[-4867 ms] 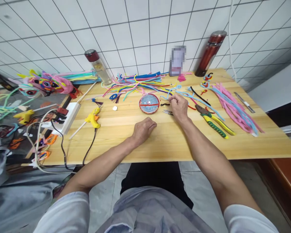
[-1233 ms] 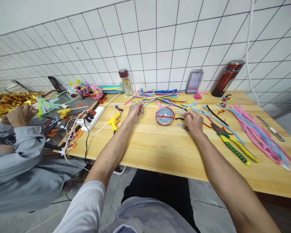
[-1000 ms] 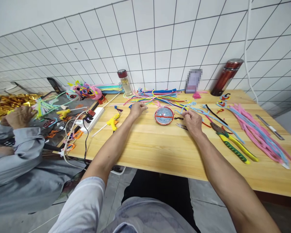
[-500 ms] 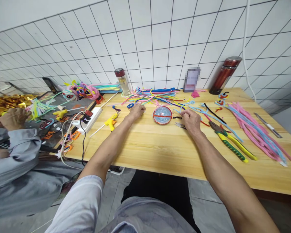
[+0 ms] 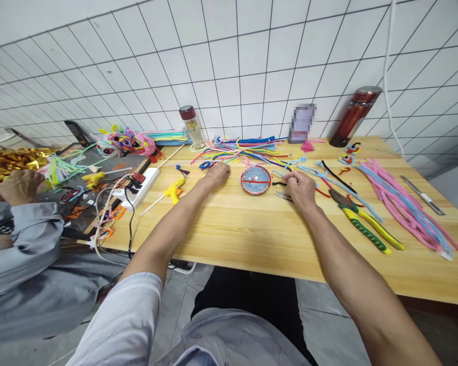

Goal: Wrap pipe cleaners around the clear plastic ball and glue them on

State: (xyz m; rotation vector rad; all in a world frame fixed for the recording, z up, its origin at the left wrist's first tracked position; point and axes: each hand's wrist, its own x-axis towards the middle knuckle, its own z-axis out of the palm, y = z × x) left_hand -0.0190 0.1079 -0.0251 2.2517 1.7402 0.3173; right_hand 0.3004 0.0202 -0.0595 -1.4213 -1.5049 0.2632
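Observation:
My left hand (image 5: 218,174) rests in a loose fist on the wooden table, with no object showing in it. Left of the round dish (image 5: 255,180), which has a red rim and a red bar across it, this hand sits close to a blue coil (image 5: 205,165). My right hand (image 5: 301,189) is closed on the dish's other side. Its fingertips meet a curled light blue pipe cleaner (image 5: 289,165); whether they grip it, I cannot tell. Small snips (image 5: 283,196) and a black twisted piece (image 5: 278,184) lie beside the right fingers.
Green-and-yellow pliers (image 5: 361,223), pink pipe cleaners (image 5: 400,208) and a craft knife (image 5: 422,195) lie right. Behind are more pipe cleaners (image 5: 240,147), a glass bottle (image 5: 193,127) and a red flask (image 5: 354,117). A glue gun (image 5: 173,190), power strip (image 5: 141,188) and another person's hands (image 5: 21,187) are left.
Since the oldest frame, the view has swung left, showing the other person. My left hand moved forward to the dish's left, then its fingers curled in. My right hand stays put.

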